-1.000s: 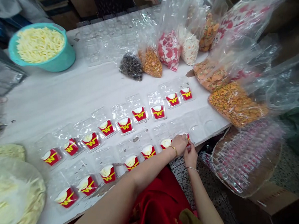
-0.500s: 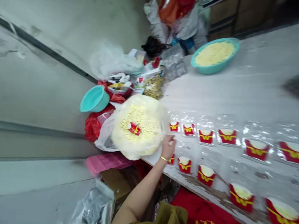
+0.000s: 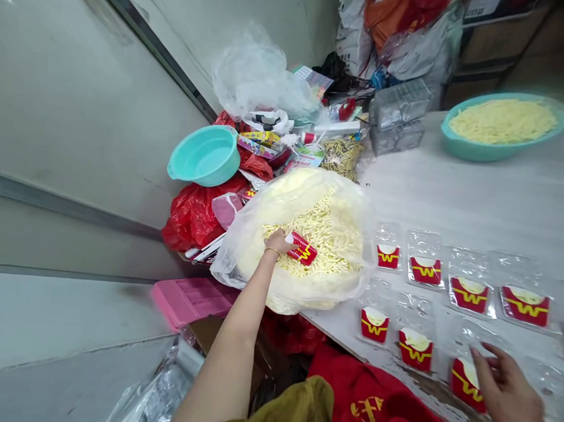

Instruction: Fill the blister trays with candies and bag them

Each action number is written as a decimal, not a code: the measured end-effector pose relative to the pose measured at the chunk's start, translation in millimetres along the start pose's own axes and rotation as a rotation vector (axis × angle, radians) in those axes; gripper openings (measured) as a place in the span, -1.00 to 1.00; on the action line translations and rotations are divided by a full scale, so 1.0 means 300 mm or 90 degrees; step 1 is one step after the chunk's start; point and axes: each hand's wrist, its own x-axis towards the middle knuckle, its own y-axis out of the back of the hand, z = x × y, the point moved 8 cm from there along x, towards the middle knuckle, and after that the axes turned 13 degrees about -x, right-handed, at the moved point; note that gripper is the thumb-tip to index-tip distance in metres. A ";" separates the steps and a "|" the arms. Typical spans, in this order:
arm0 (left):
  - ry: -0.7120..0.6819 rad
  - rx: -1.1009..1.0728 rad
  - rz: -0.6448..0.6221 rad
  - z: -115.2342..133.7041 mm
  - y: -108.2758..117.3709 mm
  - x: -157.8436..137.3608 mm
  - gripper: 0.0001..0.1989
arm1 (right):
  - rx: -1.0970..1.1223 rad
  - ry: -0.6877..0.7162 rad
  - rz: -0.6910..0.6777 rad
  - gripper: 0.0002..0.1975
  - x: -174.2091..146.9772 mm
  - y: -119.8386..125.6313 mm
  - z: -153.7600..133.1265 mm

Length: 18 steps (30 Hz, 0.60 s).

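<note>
Red carton with yellow "W" lies on pale-yellow stick-shaped pieces, mid-frame.
Left hand touches its end, closure unclear; right hand, lower right, fingers apart, near the white table's front edge; bare tabletop lies above W-marked red cartons.

The red carton looks glossy, the bag crinkled plastic — the basin smooth plastic, the sleeve matt cloth.

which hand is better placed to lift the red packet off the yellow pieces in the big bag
Likely the left hand: it is at the red packet, while the right hand is well away, near a clear tray.
</note>
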 end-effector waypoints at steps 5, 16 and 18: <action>-0.082 -0.086 -0.047 -0.023 -0.022 -0.043 -0.71 | -0.001 0.137 -0.085 -0.56 0.021 -0.131 -0.318; -0.189 -0.301 0.051 0.013 0.150 -0.089 -0.91 | 0.032 0.368 -0.210 -0.68 -0.013 -0.324 -0.840; -0.189 -0.349 0.119 0.026 0.197 -0.127 -0.90 | 0.020 0.412 -0.216 -0.64 -0.037 -0.333 -0.925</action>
